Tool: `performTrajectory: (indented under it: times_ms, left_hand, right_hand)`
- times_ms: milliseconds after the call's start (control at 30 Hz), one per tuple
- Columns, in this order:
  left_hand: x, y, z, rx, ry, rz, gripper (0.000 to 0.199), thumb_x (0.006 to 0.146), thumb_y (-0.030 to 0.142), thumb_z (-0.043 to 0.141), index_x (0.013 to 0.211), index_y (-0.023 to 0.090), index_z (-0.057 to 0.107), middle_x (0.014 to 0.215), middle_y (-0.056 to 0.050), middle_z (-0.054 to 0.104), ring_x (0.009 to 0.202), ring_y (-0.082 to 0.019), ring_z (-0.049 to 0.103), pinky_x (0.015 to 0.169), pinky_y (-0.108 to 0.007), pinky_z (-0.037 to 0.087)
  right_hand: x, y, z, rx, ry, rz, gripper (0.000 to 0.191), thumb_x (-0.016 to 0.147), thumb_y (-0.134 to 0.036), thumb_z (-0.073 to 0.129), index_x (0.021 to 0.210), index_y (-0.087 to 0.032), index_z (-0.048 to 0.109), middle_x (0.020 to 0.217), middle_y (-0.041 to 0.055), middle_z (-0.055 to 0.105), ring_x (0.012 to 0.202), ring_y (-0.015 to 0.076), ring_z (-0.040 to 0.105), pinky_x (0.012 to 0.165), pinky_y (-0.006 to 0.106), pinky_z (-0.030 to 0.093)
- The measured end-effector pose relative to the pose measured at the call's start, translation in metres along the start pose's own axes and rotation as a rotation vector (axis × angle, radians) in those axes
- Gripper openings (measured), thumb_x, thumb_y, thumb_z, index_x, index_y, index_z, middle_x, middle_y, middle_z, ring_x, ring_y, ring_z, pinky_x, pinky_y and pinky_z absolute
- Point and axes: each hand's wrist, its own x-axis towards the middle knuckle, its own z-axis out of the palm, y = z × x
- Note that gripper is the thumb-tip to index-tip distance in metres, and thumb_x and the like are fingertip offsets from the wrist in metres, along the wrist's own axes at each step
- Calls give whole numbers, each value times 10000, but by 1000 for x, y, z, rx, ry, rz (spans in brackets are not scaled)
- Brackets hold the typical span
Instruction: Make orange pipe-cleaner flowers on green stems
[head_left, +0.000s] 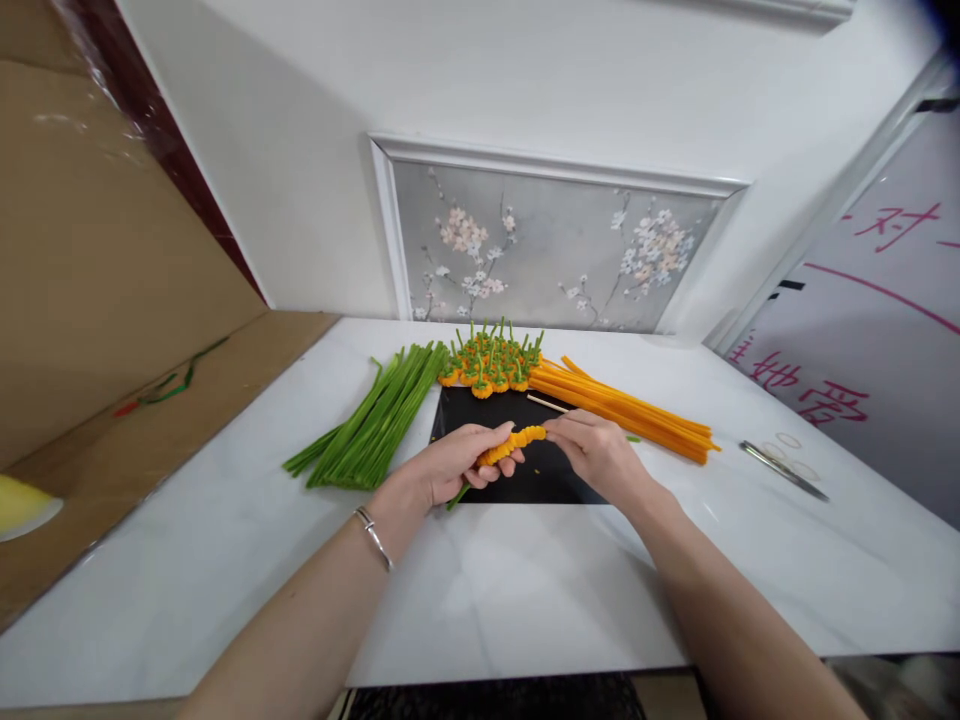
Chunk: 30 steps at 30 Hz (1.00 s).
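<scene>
An orange crimped strip (517, 443) stretches between my two hands over a black mat (480, 408). My left hand (469, 460) is closed around its left part, thumb on top. At the strip's right end, the fingers of my right hand (585, 445) are pinched together on it. A green stem end (457, 496) shows under my left hand. Behind the mat stand several small orange pieces with green tops (495, 360). Green fuzzy stems (382, 420) lie to the left, and orange fuzzy stems (622, 405) to the right.
A thin wooden stick (546, 403) lies on the mat behind my right hand. Tweezers (784, 470) and thin rings (789, 440) rest on the white table (480, 600) at the right. A wall with a floral panel (547, 245) rises behind; cardboard (112, 260) stands at the left.
</scene>
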Motion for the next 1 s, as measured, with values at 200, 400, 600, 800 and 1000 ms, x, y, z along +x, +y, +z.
performTrajectory:
  times_ms: [200,400,600,800,1000]
  left_hand:
    - [-3,3,6,83,33,89,434,796,548,599,694,131,532,528,69,356,416,-28,195,408,-214,59]
    - [-5,3,13,220,107,197,433,844,546,518,660,155,488,522,66,349,443,-53,236,435,-228,135]
    - [-7,6,12,248,90,275,470,880,556,445,811,119,602,735,-31,580,489,-59,286,463,-232,169]
    - [-9,8,14,486,174,385,302,840,424,559,750,149,644,708,-3,587,584,-93,414,516,-217,300]
    - [-1,2,14,539,275,566,145,785,294,629,788,149,642,755,2,608,726,-138,540,688,-254,420]
  right_hand:
    - [-1,-1,1,35,-50,53,193,916,-189,506,935,-196,697,882,76,712,759,183,663,681,283,530]
    - [0,-8,-7,153,-115,164,292,872,-172,537,1149,-206,622,913,40,724,749,168,674,690,274,531]
    - [1,-11,-11,203,-96,153,234,890,-185,511,1070,-216,658,1008,45,725,847,177,682,721,263,530]
    - [0,-9,-8,192,-102,140,224,879,-238,555,1073,-202,661,1004,55,725,754,163,671,674,262,524]
    - [2,-15,-2,199,-41,99,186,886,-291,571,992,-184,680,898,66,734,736,178,678,652,270,528]
